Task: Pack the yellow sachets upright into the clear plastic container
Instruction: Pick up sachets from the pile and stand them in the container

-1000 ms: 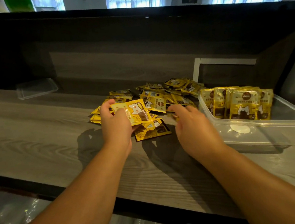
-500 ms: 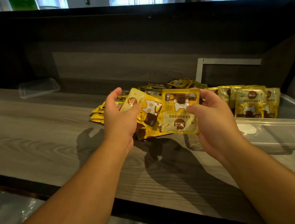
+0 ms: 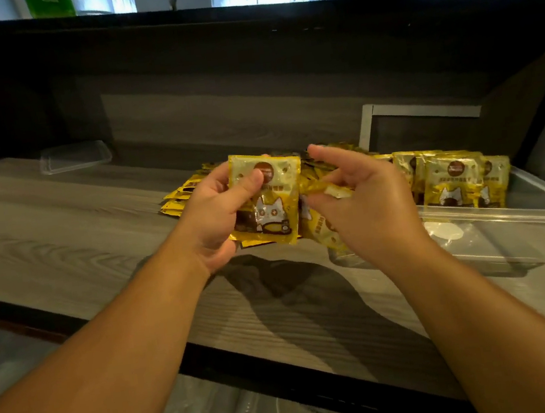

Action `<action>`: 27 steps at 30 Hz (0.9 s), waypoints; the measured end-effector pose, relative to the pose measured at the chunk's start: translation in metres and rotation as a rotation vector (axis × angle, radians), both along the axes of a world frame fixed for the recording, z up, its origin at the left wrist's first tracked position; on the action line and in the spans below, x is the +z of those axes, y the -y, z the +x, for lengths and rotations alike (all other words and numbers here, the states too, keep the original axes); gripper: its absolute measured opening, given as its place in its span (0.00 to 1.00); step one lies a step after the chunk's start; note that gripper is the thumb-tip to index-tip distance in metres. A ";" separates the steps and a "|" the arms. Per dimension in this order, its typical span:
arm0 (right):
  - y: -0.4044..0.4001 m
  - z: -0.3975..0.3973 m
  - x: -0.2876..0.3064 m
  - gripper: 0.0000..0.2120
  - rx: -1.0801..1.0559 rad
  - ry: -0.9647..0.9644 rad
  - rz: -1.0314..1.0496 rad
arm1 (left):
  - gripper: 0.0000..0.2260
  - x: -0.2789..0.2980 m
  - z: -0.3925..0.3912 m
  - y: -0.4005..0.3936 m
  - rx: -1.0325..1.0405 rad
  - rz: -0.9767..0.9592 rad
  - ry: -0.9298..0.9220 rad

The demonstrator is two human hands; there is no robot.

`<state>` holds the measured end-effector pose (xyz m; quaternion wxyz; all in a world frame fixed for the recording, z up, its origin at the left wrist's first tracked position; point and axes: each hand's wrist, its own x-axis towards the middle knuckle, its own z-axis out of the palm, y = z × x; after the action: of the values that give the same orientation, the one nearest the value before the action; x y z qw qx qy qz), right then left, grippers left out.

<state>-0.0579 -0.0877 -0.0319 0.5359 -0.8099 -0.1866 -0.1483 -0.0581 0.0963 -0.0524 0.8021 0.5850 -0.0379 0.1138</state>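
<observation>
Two hands are raised above the wooden table [image 3: 62, 239], close together but apart: the left hand [image 3: 217, 213] pinches an upright yellow cat-print sachet [image 3: 265, 203], thumb on its face, while the right hand [image 3: 363, 202] curls its fingers round another sachet [image 3: 322, 188], seen edge-on. Several sachets [image 3: 450, 181] stand upright in the clear plastic container [image 3: 538, 204] to the right, and a loose pile [image 3: 179, 197] lies behind the hands.
</observation>
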 end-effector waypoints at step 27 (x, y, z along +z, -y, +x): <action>0.004 -0.007 0.009 0.18 0.064 0.199 0.133 | 0.06 0.036 -0.005 0.039 0.321 0.499 0.355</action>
<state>-0.0649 -0.0919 -0.0231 0.5717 -0.7475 -0.2545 -0.2228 -0.0628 0.0574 -0.0160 0.5871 0.7326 -0.1113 0.3258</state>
